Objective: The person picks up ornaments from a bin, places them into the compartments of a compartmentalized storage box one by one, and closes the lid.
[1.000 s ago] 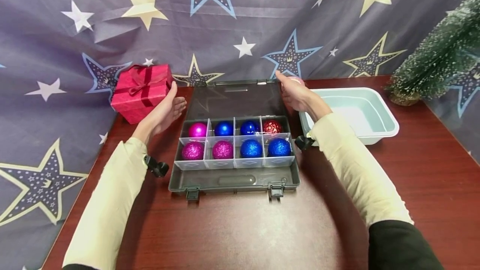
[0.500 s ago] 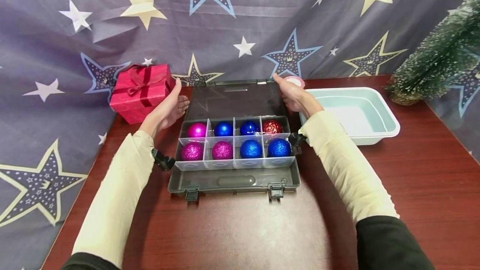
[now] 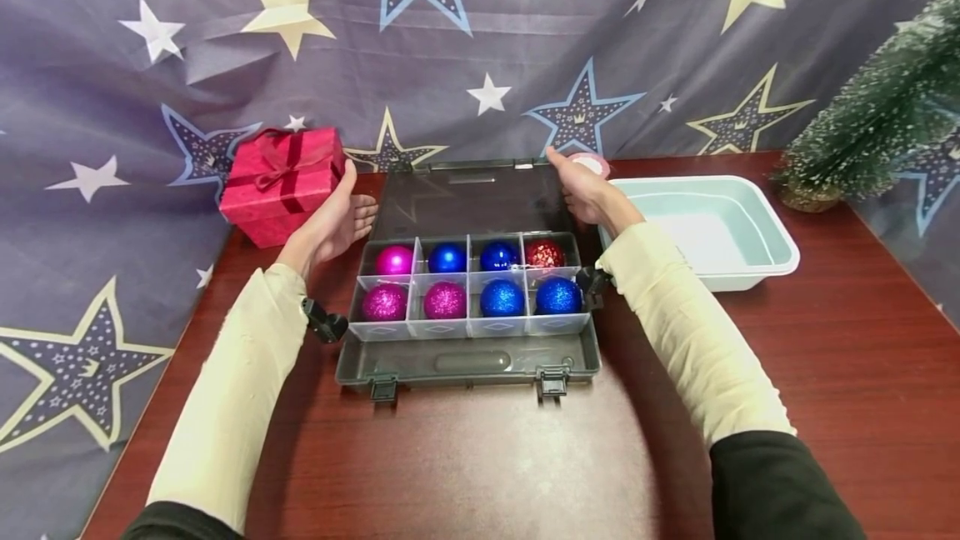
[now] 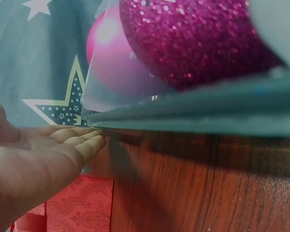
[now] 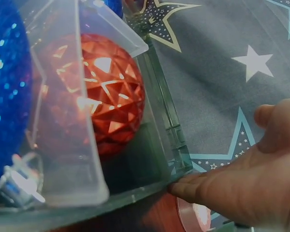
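Note:
A dark translucent plastic case (image 3: 472, 372) lies with its lid folded back on the table. Its compartments, split by clear dividers, hold several Christmas baubles: pink ones (image 3: 445, 300), blue ones (image 3: 503, 297) and a faceted red bauble (image 5: 113, 96). At the case's left side is my left hand (image 3: 330, 223), fingers extended and thumb up, next to the gift box. My right hand (image 3: 592, 192) lies along the right side by the lid, thumb raised. In both wrist views the fingertips meet the case's edge; whether they press on it I cannot tell.
A red gift box (image 3: 281, 182) with a ribbon stands at the back left. Right of the case are a pale blue plastic tub (image 3: 761, 252) and a pink-rimmed roll (image 3: 591, 162), partly behind my right hand. A small frosted tree (image 3: 862, 123) stands at the far right.
Both hands have come slightly inward to the sides of the case since a second ago. Over the last half second they have hardly moved. The case and baubles stay in place.

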A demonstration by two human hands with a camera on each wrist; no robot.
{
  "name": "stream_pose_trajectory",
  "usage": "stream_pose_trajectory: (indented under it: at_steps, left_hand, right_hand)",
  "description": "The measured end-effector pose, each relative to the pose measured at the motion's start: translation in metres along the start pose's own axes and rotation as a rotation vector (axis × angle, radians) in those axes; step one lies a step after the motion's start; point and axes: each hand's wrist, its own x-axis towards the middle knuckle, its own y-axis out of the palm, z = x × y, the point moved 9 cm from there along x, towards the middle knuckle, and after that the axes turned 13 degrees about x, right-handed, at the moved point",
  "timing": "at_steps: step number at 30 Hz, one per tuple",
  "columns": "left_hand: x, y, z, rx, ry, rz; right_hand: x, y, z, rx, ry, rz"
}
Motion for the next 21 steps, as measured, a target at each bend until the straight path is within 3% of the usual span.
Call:
stream_pose_trajectory:
  at_steps: [13, 17, 19, 21]
  left_hand:
    - [-0.007, -0.001, -0.008, -0.030, 0.038, -0.053]
    - [-0.012, -0.002, -0.013, -0.034, 0.073, -0.071]
    - [-0.014, -0.003, -0.016, -0.038, 0.095, -0.077]
    - [-0.016, -0.002, -0.019, -0.046, 0.119, -0.078]
  right_hand:
    - [-0.027, 0.014, 0.019, -0.004, -0.068, 0.008]
    - [-0.036, 0.007, 0.030, 0.006, -0.176, -0.078]
    - [-0.041, 0.006, 0.035, 0.011, -0.229, -0.081]
    - [-0.045, 0.009, 0.037, 0.013, -0.262, -0.034]
